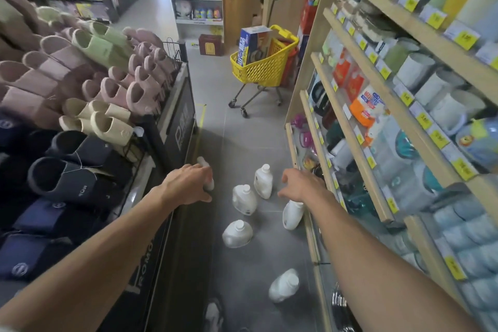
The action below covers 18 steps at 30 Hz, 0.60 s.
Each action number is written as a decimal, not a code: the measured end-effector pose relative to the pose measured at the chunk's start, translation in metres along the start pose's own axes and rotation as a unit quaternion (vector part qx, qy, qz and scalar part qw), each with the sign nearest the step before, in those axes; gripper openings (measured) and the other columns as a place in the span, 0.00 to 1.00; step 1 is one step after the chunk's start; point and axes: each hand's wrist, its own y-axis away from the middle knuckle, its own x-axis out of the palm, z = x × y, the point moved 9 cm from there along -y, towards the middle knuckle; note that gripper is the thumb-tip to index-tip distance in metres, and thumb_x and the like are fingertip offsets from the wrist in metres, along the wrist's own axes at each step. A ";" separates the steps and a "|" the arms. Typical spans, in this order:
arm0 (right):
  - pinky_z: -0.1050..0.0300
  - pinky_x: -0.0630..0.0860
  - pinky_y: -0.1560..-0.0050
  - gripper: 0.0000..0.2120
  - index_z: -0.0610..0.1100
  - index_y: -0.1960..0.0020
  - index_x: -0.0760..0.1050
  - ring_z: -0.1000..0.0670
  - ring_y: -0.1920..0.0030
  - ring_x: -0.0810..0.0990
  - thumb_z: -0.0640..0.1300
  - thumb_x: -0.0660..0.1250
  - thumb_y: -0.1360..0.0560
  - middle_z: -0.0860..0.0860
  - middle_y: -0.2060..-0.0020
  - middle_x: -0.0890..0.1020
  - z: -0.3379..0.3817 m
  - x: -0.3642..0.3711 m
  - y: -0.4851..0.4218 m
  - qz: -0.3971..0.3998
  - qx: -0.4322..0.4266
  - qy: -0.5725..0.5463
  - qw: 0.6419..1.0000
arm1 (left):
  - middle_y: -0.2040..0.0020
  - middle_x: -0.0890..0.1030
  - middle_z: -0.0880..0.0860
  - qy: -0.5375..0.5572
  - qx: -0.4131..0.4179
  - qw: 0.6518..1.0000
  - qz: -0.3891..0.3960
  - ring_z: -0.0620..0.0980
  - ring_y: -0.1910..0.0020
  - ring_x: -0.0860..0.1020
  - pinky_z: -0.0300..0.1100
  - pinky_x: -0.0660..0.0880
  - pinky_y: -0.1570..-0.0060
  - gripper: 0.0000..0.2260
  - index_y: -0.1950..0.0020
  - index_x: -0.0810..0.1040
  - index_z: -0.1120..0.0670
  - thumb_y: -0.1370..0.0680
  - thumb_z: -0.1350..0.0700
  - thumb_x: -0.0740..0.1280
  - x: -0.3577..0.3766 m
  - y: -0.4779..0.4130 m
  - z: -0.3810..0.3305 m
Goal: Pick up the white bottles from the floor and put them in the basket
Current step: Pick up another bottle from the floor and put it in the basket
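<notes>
Left arm: bare, stretched from the lower left of the frame toward centre.
Left hand (188, 183): palm down, fingers bent forward; whether it grips anything cannot be told.
Right arm: bare, stretched from lower right toward centre.
Right hand (301, 186): palm down, fingers loosely curled, holding nothing.

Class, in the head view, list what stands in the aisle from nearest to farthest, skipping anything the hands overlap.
Nearest white bottle → squat white bottle → second squat bottle → taller white bottle → yellow basket → brown box.
</notes>
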 end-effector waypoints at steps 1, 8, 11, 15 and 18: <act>0.47 0.75 0.35 0.23 0.49 0.30 0.74 0.40 0.34 0.78 0.54 0.71 0.23 0.45 0.34 0.80 0.003 -0.002 -0.013 0.003 0.001 0.003 1.000 | 0.40 0.78 0.48 0.001 -0.001 1.000 0.003 0.53 0.40 0.77 0.45 0.74 0.51 0.24 0.36 0.75 0.48 0.28 0.44 0.77 -0.002 -0.013 0.004; 0.49 0.75 0.37 0.22 0.50 0.31 0.74 0.40 0.34 0.78 0.50 0.73 0.23 0.45 0.34 0.80 0.019 -0.011 -0.085 0.004 0.001 -0.009 1.000 | 0.39 0.76 0.49 0.015 0.003 1.000 0.026 0.53 0.40 0.76 0.48 0.76 0.45 0.24 0.36 0.73 0.47 0.29 0.43 0.76 0.001 -0.091 0.030; 0.51 0.74 0.38 0.20 0.49 0.31 0.74 0.40 0.34 0.78 0.49 0.71 0.22 0.44 0.34 0.79 0.021 -0.001 -0.116 0.012 0.004 -0.019 1.000 | 0.39 0.77 0.50 0.015 0.005 0.999 0.049 0.53 0.40 0.77 0.49 0.76 0.44 0.24 0.35 0.73 0.47 0.29 0.44 0.76 0.018 -0.122 0.042; 0.52 0.73 0.40 0.20 0.48 0.31 0.74 0.40 0.36 0.79 0.47 0.71 0.22 0.43 0.35 0.80 0.019 0.023 -0.168 0.026 0.005 -0.029 0.999 | 0.38 0.77 0.50 0.014 0.016 0.997 0.073 0.53 0.40 0.77 0.49 0.76 0.44 0.25 0.35 0.72 0.48 0.28 0.44 0.76 0.052 -0.176 0.056; 0.53 0.73 0.42 0.20 0.49 0.32 0.74 0.41 0.37 0.79 0.48 0.71 0.22 0.44 0.37 0.81 0.018 0.052 -0.222 0.033 0.000 -0.034 0.999 | 0.38 0.77 0.49 0.016 0.023 0.998 0.063 0.53 0.39 0.76 0.47 0.75 0.46 0.26 0.34 0.72 0.48 0.28 0.42 0.76 0.081 -0.229 0.065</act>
